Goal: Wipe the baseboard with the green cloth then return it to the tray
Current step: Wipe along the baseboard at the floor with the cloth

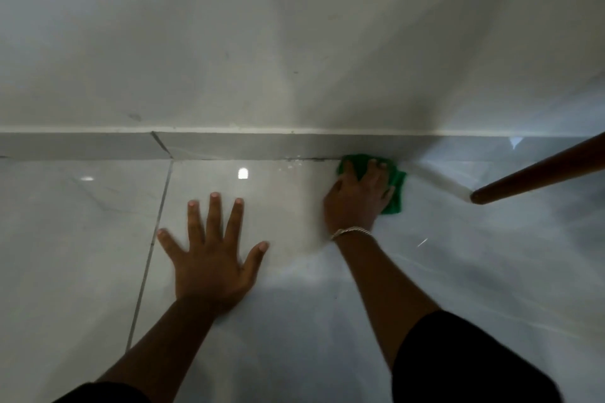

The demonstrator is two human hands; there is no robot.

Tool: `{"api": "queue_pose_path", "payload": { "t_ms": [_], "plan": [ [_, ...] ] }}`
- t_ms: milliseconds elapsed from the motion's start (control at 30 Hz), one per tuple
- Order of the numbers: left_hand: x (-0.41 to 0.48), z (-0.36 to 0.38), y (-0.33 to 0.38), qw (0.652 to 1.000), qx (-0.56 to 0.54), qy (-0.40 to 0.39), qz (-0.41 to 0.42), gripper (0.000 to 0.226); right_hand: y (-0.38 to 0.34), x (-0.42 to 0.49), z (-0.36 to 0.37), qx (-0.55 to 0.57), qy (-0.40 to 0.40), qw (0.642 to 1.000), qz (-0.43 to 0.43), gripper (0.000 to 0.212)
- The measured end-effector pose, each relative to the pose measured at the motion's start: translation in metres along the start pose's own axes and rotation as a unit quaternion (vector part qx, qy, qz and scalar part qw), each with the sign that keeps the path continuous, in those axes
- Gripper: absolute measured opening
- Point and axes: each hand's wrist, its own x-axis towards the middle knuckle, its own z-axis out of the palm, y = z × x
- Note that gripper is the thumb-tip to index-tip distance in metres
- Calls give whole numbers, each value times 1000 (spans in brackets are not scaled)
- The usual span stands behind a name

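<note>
The task looks to be in its first half — the wiping itself — with the return still entirely ahead. The right hand [357, 196] lies on the crumpled green cloth [393, 188], fingers spread and curled over it, pressing it down into the corner where the glossy white tiled floor [458, 271] meets the low grey tiled baseboard [229, 145]; the cloth's far edge touches the foot of the baseboard, while most of the fabric lies on the floor just near of it. A silver chain bracelet [350, 232] sits at that wrist. The left hand [211, 255] holds nothing: it rests flat on the floor to the left, fingers splayed wide, apparently bracing the person's weight. Just left of the cloth, along the joint between floor and baseboard, dark specks and pale flecks of dirt [301, 161] show, so that stretch seems not yet cleaned; whether the part to the right is clean I cannot tell, since glare washes it out. The baseboard runs on far to the left past a tile seam, and I judge a good length remains to wipe. A round brown wooden leg [540, 170] slants in from the right, near the cloth but apart from it. No tray is in view — so the cloth's return means turning away from this wall.
</note>
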Motion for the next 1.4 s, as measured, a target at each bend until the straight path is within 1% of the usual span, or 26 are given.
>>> {"api": "queue_pose_path", "payload": {
  "t_ms": [67,133,200,267,333,400,467,500,533,567,667,733,800,867,967,1000,1067,1100,1133,1200,1267,1333,1400],
  "plan": [
    [1,2,1,1000,3,-2,-3,88,-21,-16,9,-2,-26,997,-74,45],
    [2,2,1,1000,1,-11,-6,89,-28,-25,8,-8,-59,990,-127,45],
    [3,0,-1,1000,-5,-17,5,89,-13,-14,1,-36,-68,980,-183,43],
    [0,-4,-12,999,-1,-19,30,86,12,3,-9,-65,-72,974,-206,42],
    [-5,-8,-27,999,5,-9,47,82,33,16,-16,-67,-69,980,-173,42],
    [-11,-10,-39,999,8,-5,53,79,38,15,-19,-55,-67,989,-118,41],
    [-14,-11,-44,999,5,-2,49,77,20,6,-14,-36,-54,996,-57,44],
    [-14,-11,-44,999,8,-3,51,77,4,-1,-11,-29,-49,998,-39,46],
    [-14,-10,-44,998,14,-6,54,77,-15,-9,-7,-23,-47,998,-44,47],
    [-13,-10,-44,998,17,-8,54,77,-36,-17,-3,-19,-53,996,-70,47],
    [-12,-9,-47,999,23,-11,48,78,-80,-42,10,0,-128,977,-169,46],
    [-12,-10,-47,999,23,-15,46,78,-75,-37,10,8,-150,964,-218,44],
    [-13,-11,-46,998,15,-20,51,78,-45,-21,3,2,-153,953,-260,45],
    [-14,-13,-46,998,10,-19,51,77,-5,1,-7,0,-138,963,-232,47],
    [-14,-13,-45,998,5,-17,54,77,36,23,-24,-16,-102,984,-144,43],
    [-14,-13,-45,998,4,-16,55,78,34,23,-25,-24,-96,989,-107,43],
    [-12,-12,-45,998,11,-15,60,79,11,16,-19,-32,-77,996,-6,45],
    [-12,-11,-45,998,15,-15,62,79,-6,7,-13,-30,-73,997,21,47],
    [-11,-11,-45,998,16,-16,63,79,-25,-3,-7,-21,-74,997,12,49],
    [-9,-9,-46,998,21,-19,62,80,-62,-27,7,-6,-90,994,-68,55],
    [-8,-7,-46,998,29,-22,59,81,-89,-43,14,-2,-118,986,-118,53],
    [-8,-8,-46,998,33,-24,55,82,-92,-41,12,-2,-140,976,-166,49],
    [-7,-10,-47,997,30,-28,64,81,-65,-28,4,-19,-147,959,-243,44]
  ]
}}
